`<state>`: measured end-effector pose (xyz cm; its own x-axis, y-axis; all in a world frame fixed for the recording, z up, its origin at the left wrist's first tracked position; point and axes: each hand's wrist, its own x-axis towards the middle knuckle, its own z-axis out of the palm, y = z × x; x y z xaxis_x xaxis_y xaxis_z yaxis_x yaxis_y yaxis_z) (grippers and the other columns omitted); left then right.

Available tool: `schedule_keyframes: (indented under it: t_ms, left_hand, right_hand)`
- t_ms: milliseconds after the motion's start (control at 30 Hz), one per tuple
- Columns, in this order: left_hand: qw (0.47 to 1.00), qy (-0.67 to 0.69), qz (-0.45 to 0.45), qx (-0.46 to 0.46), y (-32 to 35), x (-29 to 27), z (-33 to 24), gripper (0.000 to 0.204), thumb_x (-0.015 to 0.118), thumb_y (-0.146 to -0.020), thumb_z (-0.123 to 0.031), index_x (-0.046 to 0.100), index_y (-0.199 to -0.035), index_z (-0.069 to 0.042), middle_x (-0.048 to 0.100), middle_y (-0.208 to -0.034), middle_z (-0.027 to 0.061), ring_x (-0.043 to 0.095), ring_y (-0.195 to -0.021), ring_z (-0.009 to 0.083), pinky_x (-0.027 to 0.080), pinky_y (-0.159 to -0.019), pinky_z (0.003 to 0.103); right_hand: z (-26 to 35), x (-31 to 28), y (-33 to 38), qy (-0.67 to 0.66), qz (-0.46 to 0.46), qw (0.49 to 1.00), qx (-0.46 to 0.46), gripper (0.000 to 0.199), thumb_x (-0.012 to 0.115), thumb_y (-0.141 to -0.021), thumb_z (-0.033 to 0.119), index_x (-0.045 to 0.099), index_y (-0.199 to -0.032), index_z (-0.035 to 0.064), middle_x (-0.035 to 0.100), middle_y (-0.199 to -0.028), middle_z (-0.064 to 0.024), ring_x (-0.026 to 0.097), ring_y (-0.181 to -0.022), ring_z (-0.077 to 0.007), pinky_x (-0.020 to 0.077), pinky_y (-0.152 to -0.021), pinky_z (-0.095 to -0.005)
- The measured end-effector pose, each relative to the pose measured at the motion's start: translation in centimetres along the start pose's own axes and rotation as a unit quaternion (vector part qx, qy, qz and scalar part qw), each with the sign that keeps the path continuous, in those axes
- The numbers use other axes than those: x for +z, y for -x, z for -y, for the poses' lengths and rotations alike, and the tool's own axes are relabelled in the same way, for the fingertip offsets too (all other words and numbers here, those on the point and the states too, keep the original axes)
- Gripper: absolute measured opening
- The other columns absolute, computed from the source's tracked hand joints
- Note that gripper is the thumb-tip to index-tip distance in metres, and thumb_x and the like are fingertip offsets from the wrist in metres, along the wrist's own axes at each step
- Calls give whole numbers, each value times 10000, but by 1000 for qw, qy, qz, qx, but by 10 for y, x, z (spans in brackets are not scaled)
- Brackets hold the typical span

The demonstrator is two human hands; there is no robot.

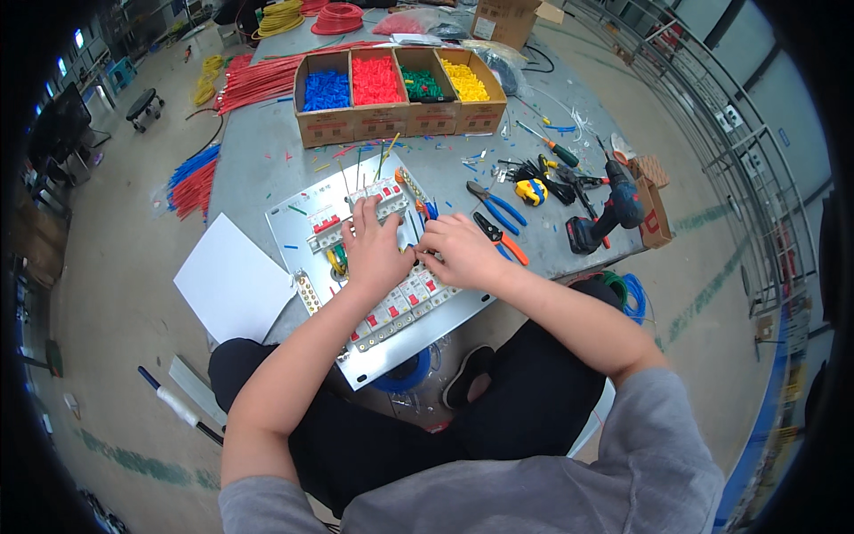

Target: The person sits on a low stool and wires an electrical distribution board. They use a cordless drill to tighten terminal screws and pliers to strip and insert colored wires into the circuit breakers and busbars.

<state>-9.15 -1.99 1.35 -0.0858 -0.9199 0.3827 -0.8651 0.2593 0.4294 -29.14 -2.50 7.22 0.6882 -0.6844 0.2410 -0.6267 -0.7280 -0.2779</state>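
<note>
A single head-worn fisheye view looks steeply down from above the seated person onto the grey workbench (pixel 258 151). The bench fills the upper middle of the frame at arm's reach, its edges bending toward the rim, with workshop floor showing on either side of it.

boxes (pixel 400 120): four open brown cardboard cartons in a row, well beyond the hands across the table; their fills run blue, red, green, yellow from left to right.
carton (pixel 503 20): closed brown cardboard, far beyond the hands at the table's far end, right of the row.
bag (pixel 411 21): clear plastic with red contents, just left of the carton.
small box (pixel 656 214): brown cardboard, well right of the hands at the table edge, beside the drill (pixel 608 214).
sheet (pixel 233 279): blank white paper, left of the hands.
</note>
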Motion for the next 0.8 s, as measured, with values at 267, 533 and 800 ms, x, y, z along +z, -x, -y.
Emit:
schedule_keyframes:
  t_ms: [267, 533, 800]
  left_hand:
    - [946, -26, 268, 182, -54, -32, 12, 153, 807, -909, -271, 868, -1028, -197, 806, -893, 130, 767, -858, 363, 606, -803, 501]
    - [896, -11, 363, 254, -86, -21, 30, 197, 823, -927, -297, 886, -1090, -207, 804, -884, 151, 766, -812, 370, 605, -772, 488]
    - [866, 33, 396, 303, -96, -10, 41, 196, 853, -901, -216, 882, -1077, -137, 804, -906, 182, 768, -838, 383, 601, -790, 485]
  right_hand:
    - [-3, 0, -7, -88, 9, 991, 97, 131, 752, -960, 196, 797, -1011, 84, 802, -988, -106, 756, -1024, -331, 562, -969, -484]
    - [-6, -10, -16, -237, 75, 942, 226, 176, 754, -948, 161, 812, -1038, 21, 826, -978, -159, 800, -927, -324, 624, -859, -426]
    - [-19, -1, -28, -314, 134, 891, 299, 216, 795, -932, 175, 833, -1034, -11, 840, -960, -114, 769, -895, -166, 605, -857, -356]
